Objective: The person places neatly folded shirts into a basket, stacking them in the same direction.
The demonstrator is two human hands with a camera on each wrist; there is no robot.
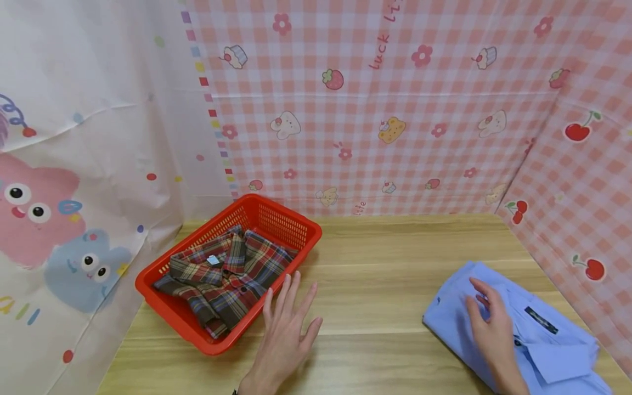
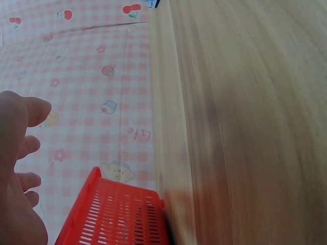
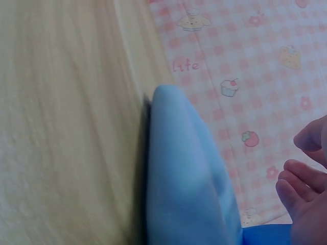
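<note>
A plaid shirt [image 1: 232,280], folded with its collar up, lies inside the red plastic basket [image 1: 308,236] at the left of the table. Beside the basket's near right rim is my left hand [image 1: 286,340], fingers spread and holding nothing. On the right lies a folded light blue shirt [image 1: 454,307] with a dark label at its collar. Over it hovers my right hand [image 1: 494,329], its fingers loosely bent with nothing between them. The right wrist view shows the blue shirt's folded edge [image 3: 179,168] and the right hand's fingers apart from it.
The wood-grain table [image 1: 365,307] spans between basket and blue shirt. Behind it hangs a pink checked cloth [image 1: 365,109], which continues along the right side. A white cloth with cartoon figures [image 1: 99,164] hangs at the left.
</note>
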